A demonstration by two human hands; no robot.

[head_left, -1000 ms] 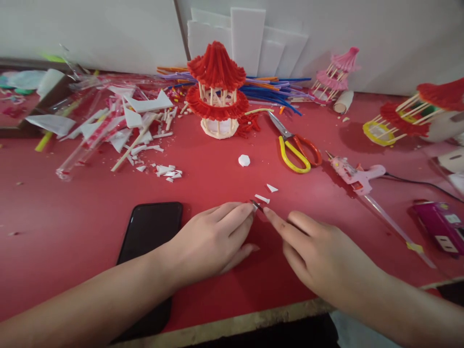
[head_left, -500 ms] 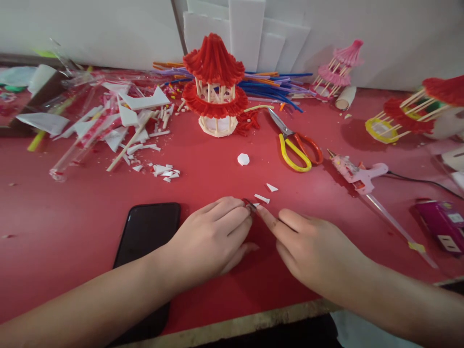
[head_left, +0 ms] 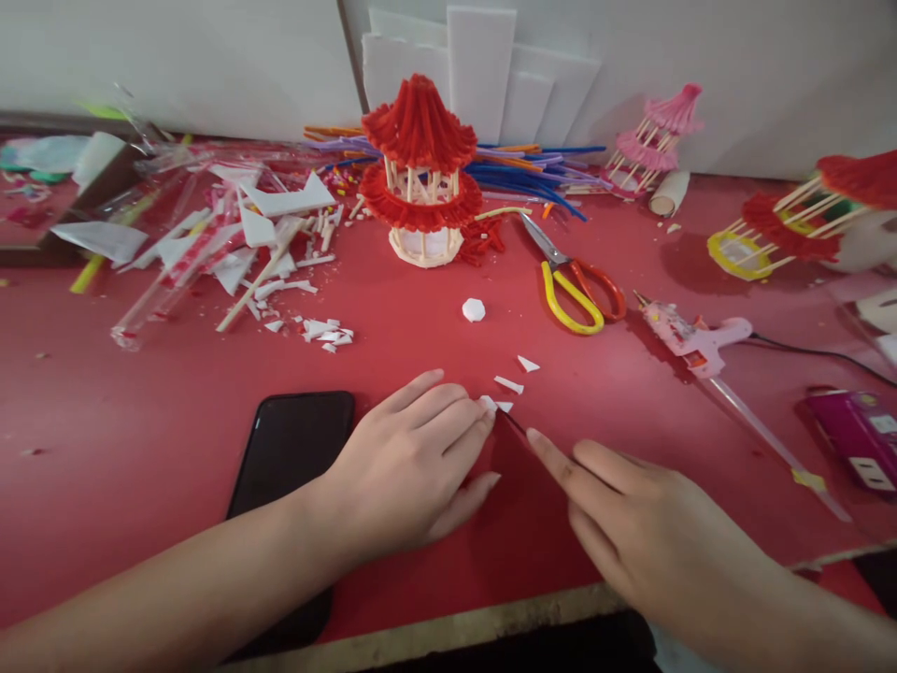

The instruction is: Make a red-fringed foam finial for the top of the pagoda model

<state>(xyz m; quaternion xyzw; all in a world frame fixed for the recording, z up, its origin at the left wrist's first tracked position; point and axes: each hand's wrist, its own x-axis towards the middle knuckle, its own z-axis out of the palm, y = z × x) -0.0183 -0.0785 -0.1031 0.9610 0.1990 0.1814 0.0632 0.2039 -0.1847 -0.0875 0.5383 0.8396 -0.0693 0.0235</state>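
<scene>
Near the middle of the frame, the left hand (head_left: 413,458) lies palm down on the red desk (head_left: 403,360), its fingertips pinning a small white foam piece (head_left: 488,403) rather than pinching it, with the thumb spread well apart from them. Lower right of the middle, the right hand (head_left: 648,519) is curled around a slim dark blade (head_left: 512,422), index finger stretched along it; any handle is hidden, so the full grip cannot be told. The blade's tip meets the near side of the foam piece, and a pointed white sliver (head_left: 505,407) lies just beside it. The foam looks very light, fairly stiff but easily dented, and likely to crumble or snap at thin corners. It would probably skid if pushed sideways, so firm, flat pressure from the fingertips on its broad face, behind the blade's line, seems the best hold; squeezing the edges could crush them. The blade, probably thin and sharp, is best gripped well back from its tip. Just above are two more white offcuts (head_left: 508,384) and, higher up, a white octagonal foam disc (head_left: 474,309).
</scene>
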